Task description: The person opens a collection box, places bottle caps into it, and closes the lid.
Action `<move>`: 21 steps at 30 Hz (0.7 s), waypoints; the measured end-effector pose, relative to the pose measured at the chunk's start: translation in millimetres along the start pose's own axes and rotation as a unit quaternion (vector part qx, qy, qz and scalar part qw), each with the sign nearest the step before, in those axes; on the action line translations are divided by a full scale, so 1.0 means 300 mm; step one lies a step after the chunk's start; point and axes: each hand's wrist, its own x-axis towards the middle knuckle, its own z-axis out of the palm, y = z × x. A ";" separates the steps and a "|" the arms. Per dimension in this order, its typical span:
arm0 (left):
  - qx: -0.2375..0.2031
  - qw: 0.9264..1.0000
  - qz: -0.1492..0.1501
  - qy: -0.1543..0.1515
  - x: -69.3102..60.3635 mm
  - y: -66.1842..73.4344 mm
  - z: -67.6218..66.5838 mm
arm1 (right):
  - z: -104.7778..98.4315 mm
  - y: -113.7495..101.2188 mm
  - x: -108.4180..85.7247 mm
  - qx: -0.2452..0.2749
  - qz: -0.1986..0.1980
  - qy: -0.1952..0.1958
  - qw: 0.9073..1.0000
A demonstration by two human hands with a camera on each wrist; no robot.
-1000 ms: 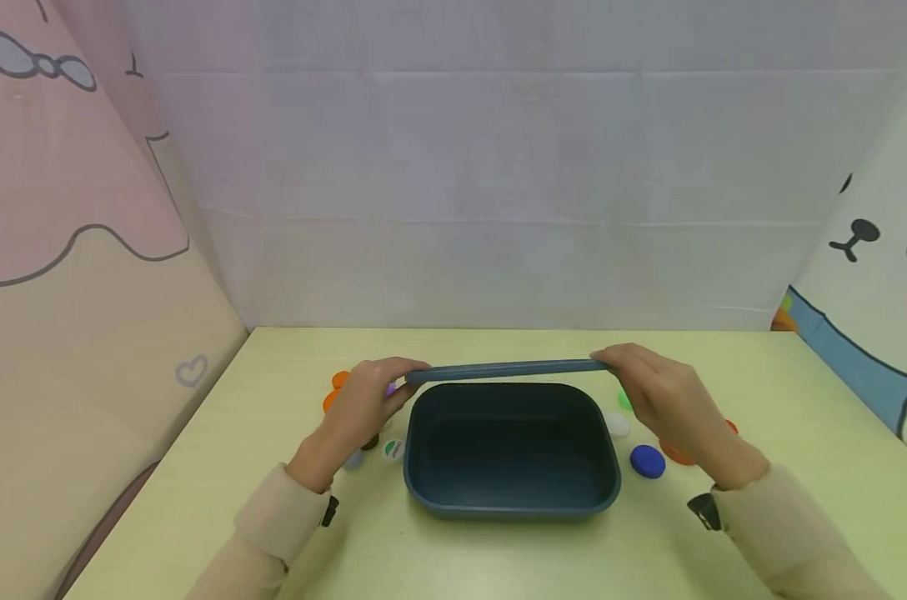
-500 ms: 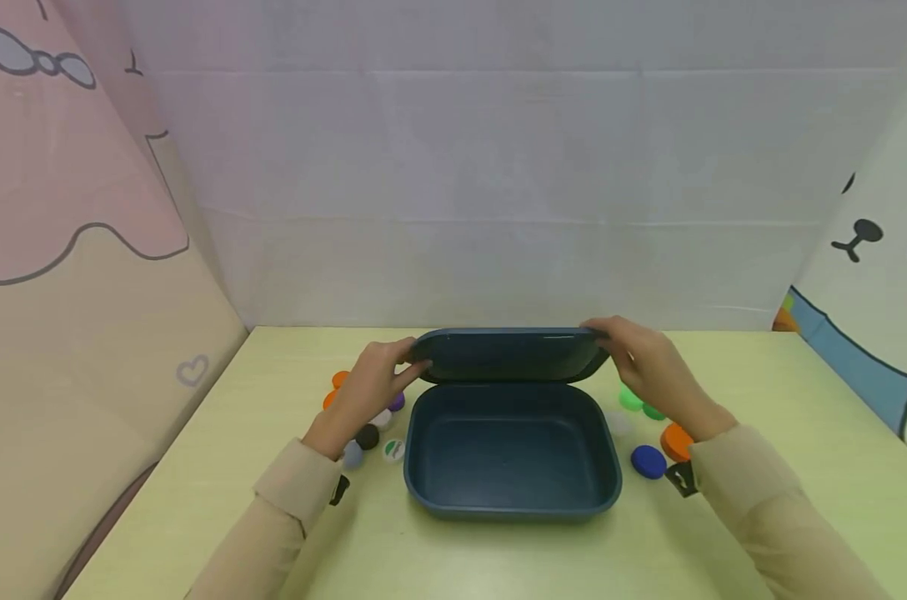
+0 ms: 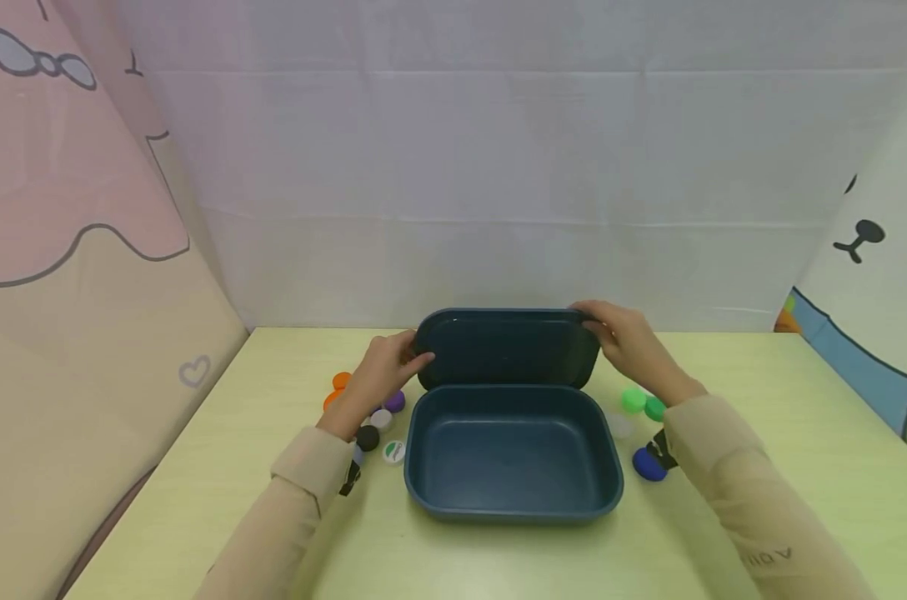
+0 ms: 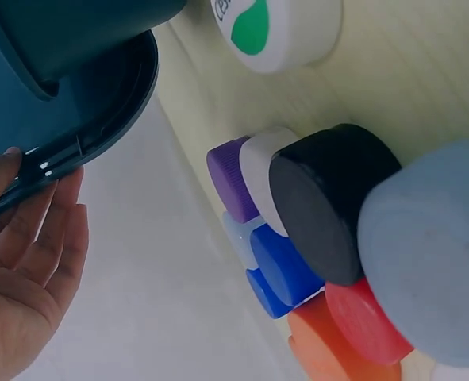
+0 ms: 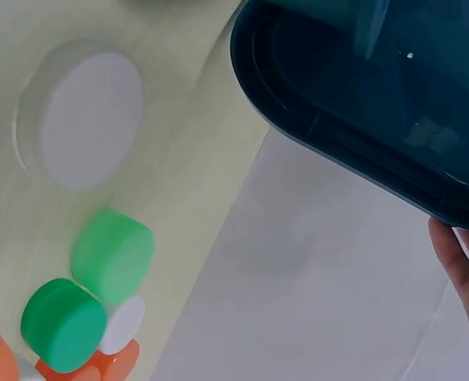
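pale table [image 3: 498, 562], lid [image 3: 508, 350] — left fingers [image 3: 403, 338] partly hidden

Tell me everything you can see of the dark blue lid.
The lid is dark blue, an oblong with rounded corners and a grooved rim, glossy and plastic-looking. It is held steeply tilted behind the open box, the left hand and right hand gripping its ends. Whether its lower edge touches the box is unclear.

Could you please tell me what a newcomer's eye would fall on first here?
Probably the dark blue box, open on the pale table. Just behind it, the left hand and right hand hold the matching lid tilted up. Next come colourful caps on the box's left and green caps on its right.
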 end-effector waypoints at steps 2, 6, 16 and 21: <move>-0.003 1.000 -0.006 -0.002 0.007 -0.006 0.005 | 0.007 0.006 0.008 0.002 0.007 -0.003 1.000; -0.006 1.000 -0.023 -0.007 0.021 -0.018 0.015 | 0.020 0.016 0.025 0.003 0.029 -0.009 1.000; -0.010 0.997 -0.072 -0.009 0.053 -0.031 0.033 | 0.059 0.044 0.056 0.027 0.126 -0.030 0.991; -0.003 0.996 -0.085 0.010 0.068 -0.028 0.044 | 0.072 0.056 0.050 0.025 0.161 -0.042 0.986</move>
